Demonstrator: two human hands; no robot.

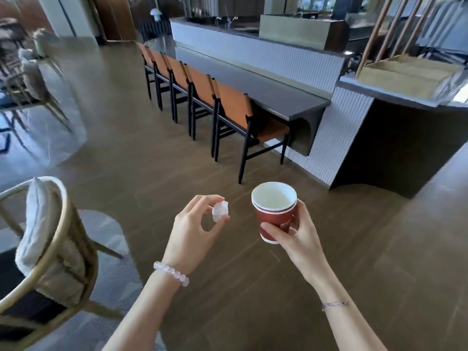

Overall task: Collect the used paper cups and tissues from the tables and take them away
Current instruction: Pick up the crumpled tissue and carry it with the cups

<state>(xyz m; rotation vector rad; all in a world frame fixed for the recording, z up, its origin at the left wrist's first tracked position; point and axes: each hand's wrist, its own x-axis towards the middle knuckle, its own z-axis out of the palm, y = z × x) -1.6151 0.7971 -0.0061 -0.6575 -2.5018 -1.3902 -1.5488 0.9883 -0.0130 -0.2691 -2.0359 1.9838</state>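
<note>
Currently we hold: crumpled tissue [220, 211], pinched in our left hand [195, 224] fingers; red paper cup [274, 211], upright, right hand [296, 235] fingers wrapped round it, over wooden floor [253, 287].

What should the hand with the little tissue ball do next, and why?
Probably drop the crumpled tissue into the red paper cup. The left hand pinches it just beside the cup's open top, which the right hand holds upright, and the cup looks empty. That would free one hand for more rubbish.
</note>
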